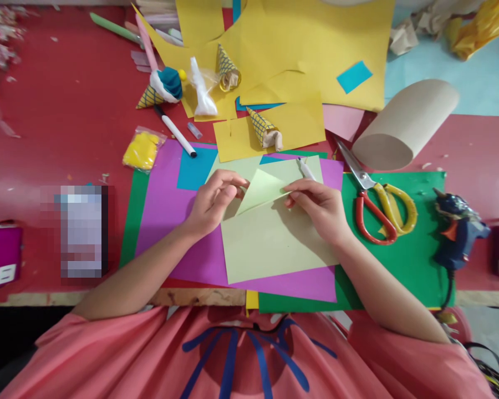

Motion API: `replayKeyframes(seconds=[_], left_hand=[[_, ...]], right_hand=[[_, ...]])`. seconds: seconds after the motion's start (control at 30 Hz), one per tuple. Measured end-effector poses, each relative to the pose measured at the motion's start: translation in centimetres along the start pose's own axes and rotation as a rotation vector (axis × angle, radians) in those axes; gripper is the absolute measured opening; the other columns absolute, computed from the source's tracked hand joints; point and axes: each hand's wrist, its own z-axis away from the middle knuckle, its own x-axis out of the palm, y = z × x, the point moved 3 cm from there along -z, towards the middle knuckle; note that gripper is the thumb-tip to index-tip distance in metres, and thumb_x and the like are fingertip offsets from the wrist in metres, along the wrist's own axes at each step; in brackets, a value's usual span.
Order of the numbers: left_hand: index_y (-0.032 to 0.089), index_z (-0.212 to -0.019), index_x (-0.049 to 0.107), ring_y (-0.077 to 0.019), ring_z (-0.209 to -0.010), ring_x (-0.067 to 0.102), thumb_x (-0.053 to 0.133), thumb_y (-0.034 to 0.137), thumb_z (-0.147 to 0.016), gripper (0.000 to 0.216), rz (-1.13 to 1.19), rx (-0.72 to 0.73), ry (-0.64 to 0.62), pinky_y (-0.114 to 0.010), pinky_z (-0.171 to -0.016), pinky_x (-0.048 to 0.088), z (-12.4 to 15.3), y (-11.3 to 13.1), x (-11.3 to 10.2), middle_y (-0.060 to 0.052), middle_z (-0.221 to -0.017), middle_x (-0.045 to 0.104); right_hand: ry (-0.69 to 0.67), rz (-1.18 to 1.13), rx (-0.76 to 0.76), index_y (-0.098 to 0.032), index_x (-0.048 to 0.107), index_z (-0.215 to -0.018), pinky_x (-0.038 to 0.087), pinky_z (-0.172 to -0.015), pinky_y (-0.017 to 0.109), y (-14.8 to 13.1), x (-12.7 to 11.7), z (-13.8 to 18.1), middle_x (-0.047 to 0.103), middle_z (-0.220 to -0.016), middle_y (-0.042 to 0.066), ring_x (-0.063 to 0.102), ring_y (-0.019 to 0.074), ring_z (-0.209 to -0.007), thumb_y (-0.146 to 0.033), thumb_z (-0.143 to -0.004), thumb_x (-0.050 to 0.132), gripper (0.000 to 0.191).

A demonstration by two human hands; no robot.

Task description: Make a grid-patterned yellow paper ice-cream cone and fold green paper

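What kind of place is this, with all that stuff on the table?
Most likely a craft table, at home or in a classroom. Coloured paper sheets cover it, scissors and a glue gun lie to the right, and both hands, left hand and right hand, fold a pale green sheet.

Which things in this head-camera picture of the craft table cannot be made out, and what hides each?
- Blurred block, left of the purple paper sheet: pixelated, so unreadable.
- Left hand fingertips: tucked behind the folded pale green paper sheet.
- White pen by the right hand: lower part hidden by the hand.
- Magenta container: cut by the left edge.
- Blue glue gun cord: runs off the table edge.
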Motion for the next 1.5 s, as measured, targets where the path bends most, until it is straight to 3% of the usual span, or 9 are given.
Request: replayKeyframes(seconds=[0.07, 0.27, 0.5, 0.67, 0.8, 0.97, 1.1, 1.23, 1.5], left_hand=[[0.024, -0.094, 0.068, -0.0101, -0.078, 0.066, 0.051, 0.034, -0.093, 0.019, -0.121, -0.009, -0.106, -0.02, -0.069, 0.051, -0.2, 0.3, 0.3, -0.001, -0.088, 0.071], [0.022, -0.092, 0.072, -0.0089, -0.065, 0.062, 0.062, 0.023, -0.085, 0.012, -0.209, 0.059, -0.14, -0.019, -0.061, 0.048, -0.5, 1.0, 0.7, -0.001, -0.078, 0.071], [0.021, -0.091, 0.074, -0.0091, -0.065, 0.06, 0.063, 0.022, -0.084, 0.013, -0.259, 0.082, 0.004, -0.02, -0.059, 0.047, -0.7, 0.9, 0.5, -0.002, -0.074, 0.07], [0.024, -0.097, 0.075, -0.0094, -0.069, 0.06, 0.063, 0.025, -0.085, 0.016, -0.177, 0.022, 0.082, -0.021, -0.061, 0.048, -0.5, 0.6, 0.0, -0.001, -0.077, 0.069], [0.027, -0.105, 0.073, -0.0099, -0.069, 0.061, 0.061, 0.027, -0.087, 0.022, -0.07, -0.063, 0.084, -0.021, -0.061, 0.051, -0.5, 0.4, -0.2, -0.001, -0.079, 0.069], [0.029, -0.115, 0.069, -0.0103, -0.069, 0.066, 0.065, 0.025, -0.083, 0.032, 0.071, -0.144, 0.032, -0.022, -0.061, 0.056, -0.1, 0.1, 0.1, -0.002, -0.092, 0.072], [0.029, -0.115, 0.068, -0.0122, -0.074, 0.07, 0.068, 0.027, -0.081, 0.034, 0.131, -0.214, 0.011, -0.024, -0.068, 0.061, 0.3, -0.3, 0.3, -0.004, -0.105, 0.073], [0.027, -0.112, 0.07, -0.0131, -0.072, 0.071, 0.07, 0.03, -0.08, 0.033, 0.101, -0.237, 0.024, -0.024, -0.066, 0.062, 0.4, -0.4, 0.2, -0.004, -0.1, 0.075], [0.028, -0.098, 0.075, -0.0135, -0.066, 0.072, 0.074, 0.027, -0.076, 0.022, 0.187, -0.262, 0.009, -0.024, -0.063, 0.064, 0.3, -0.7, 0.0, -0.002, -0.087, 0.077]], right_hand=[[-0.023, 0.03, -0.037, -0.023, 0.072, -0.094, 0.053, -0.071, 0.028, -0.1, 0.1, 0.0, 0.066, -0.082, 0.0, 0.063, 0.0105, -0.071, -0.018, -0.088, 0.056, 0.017], [-0.037, 0.189, -0.168, -0.026, 0.072, -0.082, 0.053, -0.085, 0.037, -0.2, -0.1, 0.1, 0.068, -0.092, 0.001, 0.064, 0.018, -0.098, -0.011, -0.083, 0.054, 0.024], [-0.079, 0.253, -0.044, -0.023, 0.071, -0.097, 0.052, -0.077, 0.031, -0.9, 0.4, 0.4, 0.07, -0.095, 0.002, 0.064, 0.0152, -0.082, -0.017, -0.09, 0.041, 0.031], [-0.142, 0.403, -0.16, -0.021, 0.068, -0.103, 0.051, -0.072, 0.03, -1.3, 0.8, 0.4, 0.068, -0.088, 0.002, 0.06, 0.0139, -0.074, -0.004, -0.08, 0.04, 0.04], [-0.104, 0.49, -0.24, -0.024, 0.064, -0.111, 0.052, -0.076, 0.033, -1.1, 0.8, 0.3, 0.066, -0.101, 0.005, 0.063, 0.0173, -0.087, -0.003, -0.08, 0.045, 0.042], [-0.038, 0.499, -0.254, -0.024, 0.065, -0.103, 0.054, -0.075, 0.033, -1.3, 0.9, 0.6, 0.066, -0.091, 0.004, 0.064, 0.0162, -0.08, -0.016, -0.085, 0.059, 0.021], [0.082, 0.408, -0.241, -0.024, 0.065, -0.1, 0.056, -0.079, 0.031, -0.9, 0.5, 0.8, 0.07, -0.096, 0.001, 0.067, 0.0141, -0.081, -0.015, -0.085, 0.058, 0.019], [0.127, 0.37, -0.26, -0.026, 0.066, -0.103, 0.056, -0.083, 0.031, -0.5, 0.1, 1.0, 0.071, -0.099, 0.0, 0.069, 0.014, -0.086, -0.01, -0.083, 0.055, 0.027], [0.2, 0.38, -0.263, -0.026, 0.071, -0.095, 0.056, -0.084, 0.033, -0.9, -0.4, 0.9, 0.074, -0.094, 0.0, 0.07, 0.0167, -0.088, -0.02, -0.083, 0.064, 0.015]])
